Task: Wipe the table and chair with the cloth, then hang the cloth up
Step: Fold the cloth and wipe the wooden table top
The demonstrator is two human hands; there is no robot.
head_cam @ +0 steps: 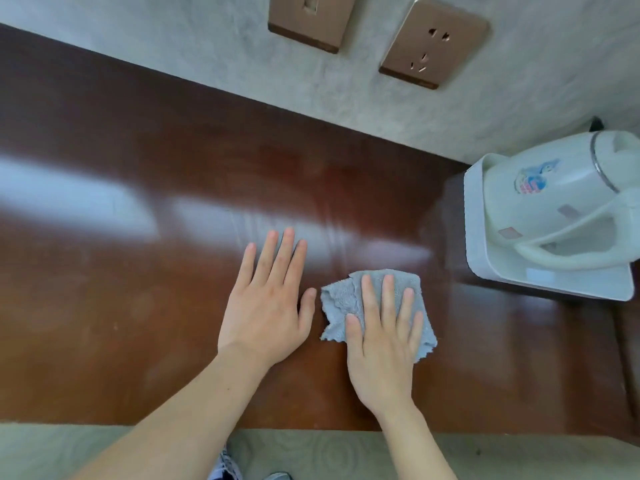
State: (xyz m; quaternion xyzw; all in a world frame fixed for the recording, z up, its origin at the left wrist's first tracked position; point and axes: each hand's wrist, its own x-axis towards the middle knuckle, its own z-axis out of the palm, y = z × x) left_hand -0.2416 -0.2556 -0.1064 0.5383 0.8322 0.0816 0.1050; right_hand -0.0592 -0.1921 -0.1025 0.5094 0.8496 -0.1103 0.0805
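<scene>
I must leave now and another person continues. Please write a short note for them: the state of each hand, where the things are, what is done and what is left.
Left hand: open, flat on the bare table, holding nothing.
Right hand: open, straight fingers pressing the grey cloth onto the table near its front edge.
A white kettle on a white tray stands to the right by the wall.
Done: table wiping is under way; how much is covered cannot be told.
Left: finish the table, wipe the chair (out of view), hang the cloth.

two hands (266, 306), one cloth (341, 306), one kettle (561, 199), one tray (478, 237), two wall plates (433, 43)
</scene>
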